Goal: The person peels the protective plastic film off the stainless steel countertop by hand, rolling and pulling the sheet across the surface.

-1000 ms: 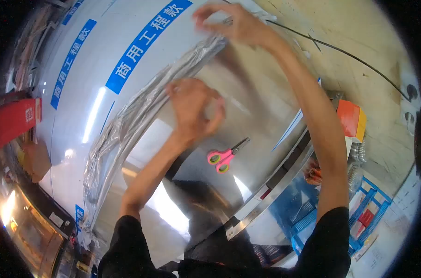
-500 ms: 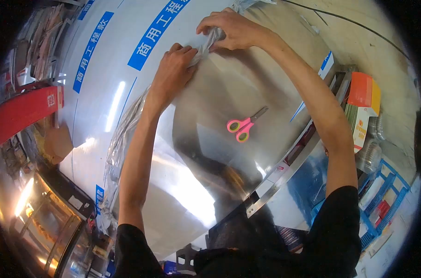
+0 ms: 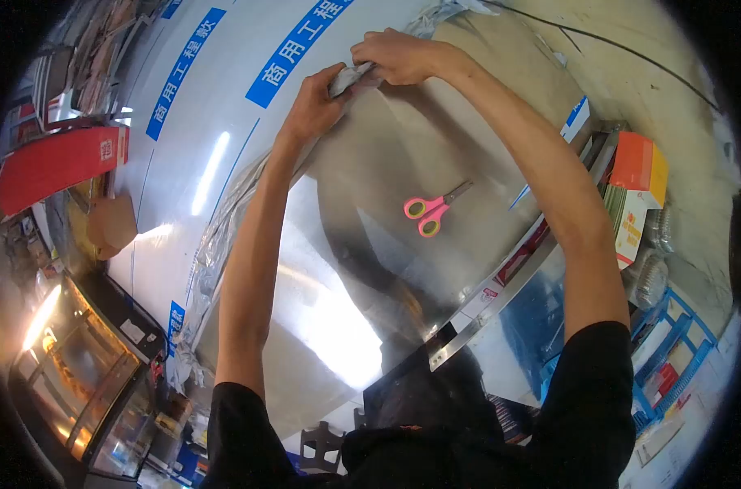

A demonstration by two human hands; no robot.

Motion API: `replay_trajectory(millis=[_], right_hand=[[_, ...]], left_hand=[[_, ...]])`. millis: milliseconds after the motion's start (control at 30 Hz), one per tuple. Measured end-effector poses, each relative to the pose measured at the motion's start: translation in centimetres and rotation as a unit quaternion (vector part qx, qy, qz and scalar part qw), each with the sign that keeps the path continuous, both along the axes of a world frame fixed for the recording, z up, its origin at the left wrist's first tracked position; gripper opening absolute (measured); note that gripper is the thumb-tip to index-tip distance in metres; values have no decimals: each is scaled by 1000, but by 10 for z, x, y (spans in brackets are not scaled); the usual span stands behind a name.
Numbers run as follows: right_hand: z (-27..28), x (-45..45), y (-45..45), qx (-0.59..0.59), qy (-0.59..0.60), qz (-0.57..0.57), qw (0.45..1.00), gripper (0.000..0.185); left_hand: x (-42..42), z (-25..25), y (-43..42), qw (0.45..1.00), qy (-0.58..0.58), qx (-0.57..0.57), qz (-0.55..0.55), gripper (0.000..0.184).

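Note:
A clear protective film [image 3: 171, 191] printed with blue labels covers the far left part of a shiny metal sheet [image 3: 468, 138]. Its edge is gathered into a wrinkled strip [image 3: 351, 80] that crosses the sheet. My left hand [image 3: 312, 106] is closed around this bunched film. Just beyond it, my right hand [image 3: 396, 59] also grips the strip with bent fingers. A short length of film shows between the two hands. On the bare metal nearer to me lies a pair of pink scissors [image 3: 444, 204] with green-lined handles, touched by neither hand.
On the left are a red box [image 3: 61, 171], a cardboard piece [image 3: 112, 226] and a glass-fronted lit cabinet [image 3: 77, 367]. To the right stand an orange and white carton [image 3: 635, 163], clear plastic containers [image 3: 651, 277] and a blue plastic rack [image 3: 676, 359]. A dark cable crosses the top right.
Both hands stay on the bunched film. My left hand has shifted slightly up and right, closer to my right hand. The whole view has also shifted a little.

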State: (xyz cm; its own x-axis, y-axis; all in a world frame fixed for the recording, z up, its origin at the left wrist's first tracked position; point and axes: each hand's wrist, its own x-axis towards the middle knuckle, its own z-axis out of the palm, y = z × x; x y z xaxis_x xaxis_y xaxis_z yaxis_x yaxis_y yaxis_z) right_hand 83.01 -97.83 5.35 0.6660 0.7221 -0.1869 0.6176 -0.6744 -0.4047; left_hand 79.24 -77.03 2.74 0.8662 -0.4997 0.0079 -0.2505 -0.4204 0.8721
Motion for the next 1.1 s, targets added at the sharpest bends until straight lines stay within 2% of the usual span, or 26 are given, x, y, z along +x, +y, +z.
replay_trajectory(millis=[33, 167, 233, 300, 367, 433, 467, 600, 667, 733, 800, 867, 933, 1033, 1100], right_hand=[[4, 4, 1, -8, 47, -34, 998, 21], [1, 15, -6, 40, 81, -12, 996, 20], [-2, 18, -6, -11, 27, 47, 998, 20], [7, 9, -2, -14, 18, 57, 998, 20], [10, 4, -3, -19, 9, 59, 998, 19], [4, 4, -1, -33, -30, 69, 997, 18], [3, 3, -1, -35, -30, 68, 997, 18], [1, 5, 6, -26, -55, 39, 997, 19], [0, 10, 5, -9, -58, 16, 998, 20], [-3, 13, -1, 82, 8, -21, 996, 25], [3, 19, -5, 80, 51, -6, 996, 29], [3, 22, -2, 69, 91, 14, 993, 34], [-7, 14, 1, 55, -5, 30, 998, 38], [-8, 5, -1, 109, -64, 54, 990, 31], [-7, -1, 2, 111, -67, 19, 991, 29]], left_hand=[[0, 6, -1, 1000, -13, 18, -9, 29], [-4, 1, -2, 999, -16, -7, 30, 27], [-4, -4, -2, 996, -6, -76, 43, 25], [-4, -1, 0, 997, -18, -71, 33, 24], [-6, -1, -1, 999, 14, -14, 28, 33], [-3, -12, 1, 998, 35, -56, 24, 33], [-3, -14, 1, 993, 59, -95, 23, 33], [1, -8, 6, 995, 49, -85, 24, 33], [1, -6, 2, 996, -1, -67, 59, 26], [6, -10, 3, 995, -3, -84, 50, 24], [6, -9, 6, 994, 2, -100, 41, 23], [8, -5, 8, 996, 47, -61, 34, 25], [7, 3, 7, 995, 55, -73, 29, 27], [8, -3, 8, 995, 60, -82, 24, 30], [12, 1, 9, 995, 48, -81, 19, 32]])
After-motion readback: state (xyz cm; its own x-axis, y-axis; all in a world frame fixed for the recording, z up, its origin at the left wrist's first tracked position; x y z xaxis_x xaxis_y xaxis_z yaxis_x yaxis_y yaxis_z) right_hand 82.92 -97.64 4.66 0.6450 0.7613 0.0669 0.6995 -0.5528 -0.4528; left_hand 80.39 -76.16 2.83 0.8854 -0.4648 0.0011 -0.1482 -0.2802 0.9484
